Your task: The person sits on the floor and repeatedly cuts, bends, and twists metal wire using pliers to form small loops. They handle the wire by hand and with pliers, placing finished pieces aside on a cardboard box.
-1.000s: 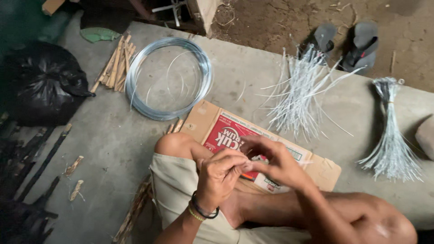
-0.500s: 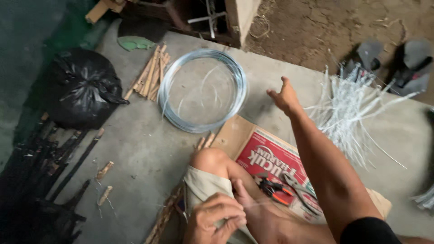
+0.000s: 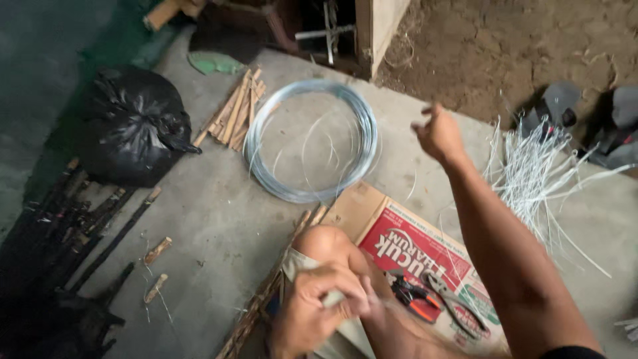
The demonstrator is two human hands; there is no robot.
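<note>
The left hand (image 3: 318,307), low in the frame centre, is blurred, so what its fingers pinch cannot be told. The right hand (image 3: 438,133), upper right of centre, is also soft; whether a wire runs from it is too thin to see. The right forearm covers part of the red cardboard box (image 3: 412,242), and the bottom edge cuts the box off. The pliers (image 3: 435,296) on the box are partly hidden by the leg. At the right edge, the grey sandals (image 3: 615,126) are cut off and dim. The dark sticks (image 3: 60,239) at lower left merge into shadow. The objects at the top centre are cut by the frame.
</note>
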